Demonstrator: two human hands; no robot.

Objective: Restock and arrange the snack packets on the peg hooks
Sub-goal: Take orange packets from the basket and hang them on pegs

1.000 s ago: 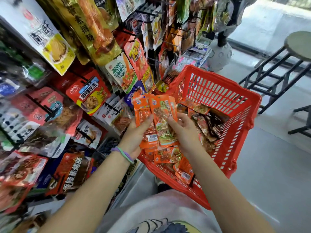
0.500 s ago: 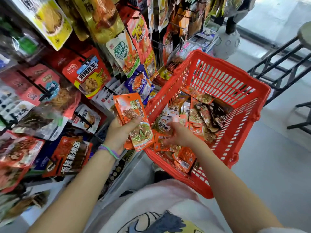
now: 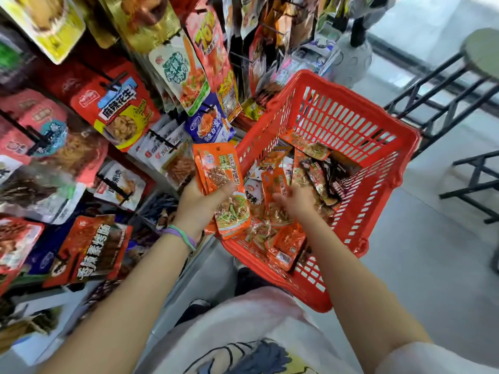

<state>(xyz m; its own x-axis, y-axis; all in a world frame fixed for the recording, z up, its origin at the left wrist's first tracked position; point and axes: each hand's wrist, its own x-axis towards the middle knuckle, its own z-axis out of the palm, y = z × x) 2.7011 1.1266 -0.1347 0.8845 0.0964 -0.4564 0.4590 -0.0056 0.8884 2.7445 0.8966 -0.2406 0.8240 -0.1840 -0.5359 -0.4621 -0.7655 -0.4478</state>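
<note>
Across the frame from nine to twelve o'clock, the peg-hook rack (image 3: 113,109) is hanging full of snack packets. At three o'clock of it, the red basket (image 3: 348,122) is holding loose packets. Your left hand (image 3: 198,203) is gripping a stack of orange packets (image 3: 221,182), thumb across the front. Your right hand (image 3: 298,202) is reaching into the basket among orange packets; its grip is blurred, so you cannot tell.

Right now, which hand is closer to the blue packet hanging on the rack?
Left. The left hand holds orange packets just below the blue packet; the right hand reaches into the red basket.
</note>
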